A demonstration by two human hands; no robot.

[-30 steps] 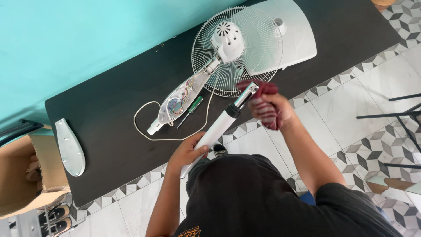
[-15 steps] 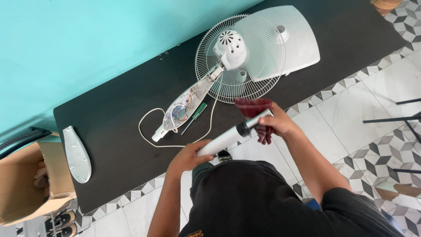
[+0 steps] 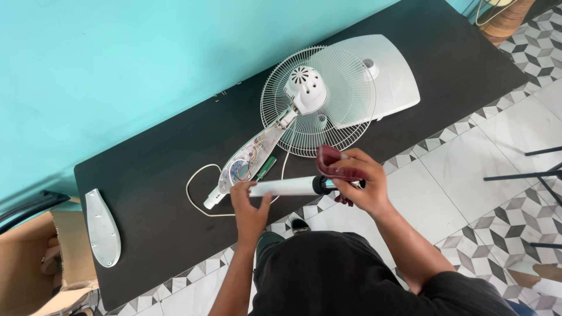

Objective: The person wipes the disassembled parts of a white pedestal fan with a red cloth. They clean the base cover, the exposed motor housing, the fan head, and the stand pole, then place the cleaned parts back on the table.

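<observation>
I hold a white fan pole [image 3: 287, 187] level over the front edge of the black table [image 3: 146, 175]. My left hand [image 3: 247, 205] grips its white end. My right hand [image 3: 357, 181] presses a dark red cloth [image 3: 336, 167] around the pole's metal end. Just beyond, on the table, lies a fan head with a white wire grille [image 3: 319, 99], its opened control housing [image 3: 246, 164] showing wires, and a green screwdriver [image 3: 265, 167] beside it.
A white fan base [image 3: 392, 70] lies under the grille at the far right. A white cover panel [image 3: 102, 225] rests at the table's left end. A white cord [image 3: 196, 181] loops near the housing. A cardboard box [image 3: 29, 257] stands at left; dark chair legs [image 3: 527, 169] at right.
The pole has swung from a steep diagonal to level. My left hand slid up to its white end. My right hand and the cloth moved down toward me along the metal end.
</observation>
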